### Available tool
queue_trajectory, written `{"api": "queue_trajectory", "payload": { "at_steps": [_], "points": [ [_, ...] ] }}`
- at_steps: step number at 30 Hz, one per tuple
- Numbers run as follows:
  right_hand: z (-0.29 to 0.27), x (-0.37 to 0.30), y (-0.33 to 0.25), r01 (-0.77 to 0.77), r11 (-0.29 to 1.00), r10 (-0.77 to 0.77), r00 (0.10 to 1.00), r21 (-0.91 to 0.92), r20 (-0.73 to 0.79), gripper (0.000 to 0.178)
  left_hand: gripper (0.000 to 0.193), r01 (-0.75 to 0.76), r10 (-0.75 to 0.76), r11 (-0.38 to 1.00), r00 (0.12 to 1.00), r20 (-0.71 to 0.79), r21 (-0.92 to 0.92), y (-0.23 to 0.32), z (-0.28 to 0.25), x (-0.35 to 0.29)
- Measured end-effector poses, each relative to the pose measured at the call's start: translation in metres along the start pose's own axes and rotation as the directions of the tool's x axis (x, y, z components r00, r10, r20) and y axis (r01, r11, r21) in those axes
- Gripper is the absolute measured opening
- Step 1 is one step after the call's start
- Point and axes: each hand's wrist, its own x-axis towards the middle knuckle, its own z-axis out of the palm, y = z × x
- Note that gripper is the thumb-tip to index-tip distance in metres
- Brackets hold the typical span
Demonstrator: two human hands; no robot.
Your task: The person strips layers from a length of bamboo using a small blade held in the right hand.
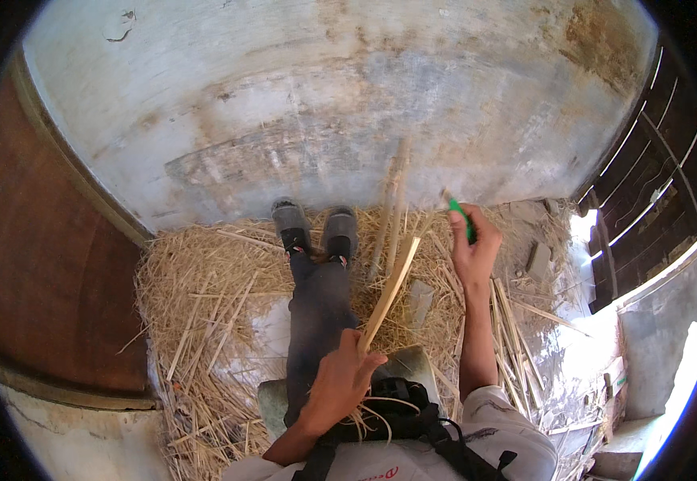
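Note:
My left hand [342, 383] is closed round the lower end of a pale split bamboo strip [394, 284], which slants up and away to the right over my lap. My right hand [477, 244] is raised to the right of the strip's far end, fingers wrapped round a green-handled knife [459, 213]. The knife's short tip points up and left, apart from the strip. Thin curled shavings [372, 417] hang below my left hand, over a black waist bag [400, 394].
Straw-like shavings [180, 264] cover the floor round my outstretched legs. Two bamboo poles [396, 200] lean on the stained wall [324, 104] ahead. Split strips [513, 345] and a brick-like block [538, 260] lie at right. A brown panel [52, 240] stands at left.

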Motion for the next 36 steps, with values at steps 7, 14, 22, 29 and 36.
{"api": "queue_trajectory", "payload": {
  "at_steps": [7,14,22,29,36],
  "points": [
    [-0.007,-0.036,-0.006,0.009,0.991,-0.034,0.982,0.137,0.185,0.035,0.048,0.019,0.003,0.947,0.998,0.067,-0.319,-0.021,-0.010,0.015],
    [-0.002,-0.076,-0.041,0.198,0.946,-0.286,0.883,0.257,0.372,0.035,0.051,0.004,0.039,0.915,0.995,0.097,-0.403,-0.014,-0.015,0.020],
    [0.000,-0.086,-0.064,0.351,0.905,-0.424,0.791,0.241,0.441,0.036,0.047,-0.067,0.075,0.940,0.997,0.011,-0.335,-0.006,-0.013,0.022],
    [0.005,-0.089,-0.063,0.383,0.901,-0.433,0.817,0.202,0.382,0.032,0.056,-0.024,0.015,0.979,0.999,-0.042,-0.204,0.009,-0.015,0.020],
    [0.002,-0.082,-0.067,0.409,0.901,-0.431,0.808,0.144,0.402,0.035,0.057,-0.023,0.017,0.996,0.997,-0.069,-0.083,0.013,-0.018,0.021]
  ]
}}
